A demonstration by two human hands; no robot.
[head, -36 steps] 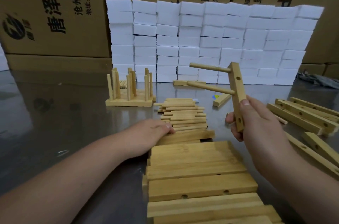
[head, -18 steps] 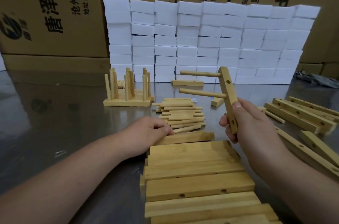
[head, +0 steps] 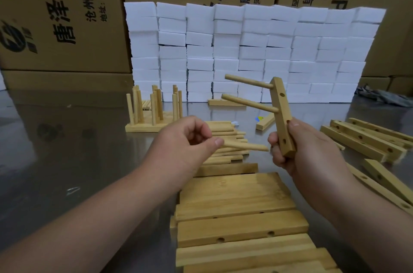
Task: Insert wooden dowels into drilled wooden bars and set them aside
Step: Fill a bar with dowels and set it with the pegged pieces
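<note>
The right hand [head: 312, 152] is closed around the lower end of a bar [head: 282, 116], held nearly upright in front of it. Two dowels [head: 248, 82] are already seated in the bar's upper part and jut out toward the left hand [head: 185, 145]. Empty holes show on the bar just above the right thumb and beside it.

The left hand pinches one dowel [head: 245, 145] between thumb and curled fingers. The dowel's free tip points at the right hand's fingers, and whether it touches them I cannot tell. Under the left hand lies the pile [head: 225, 133] of spare dowels. Out beyond the right hand lie loose bars [head: 366, 140].

These parts look light, stiff and dry, with little risk of slipping. The dowel is best held near its rear end, leaving the front free to enter. The bar wants a grip clear of the target hole. The fit is probably snug, so a crooked push could jam.
</note>
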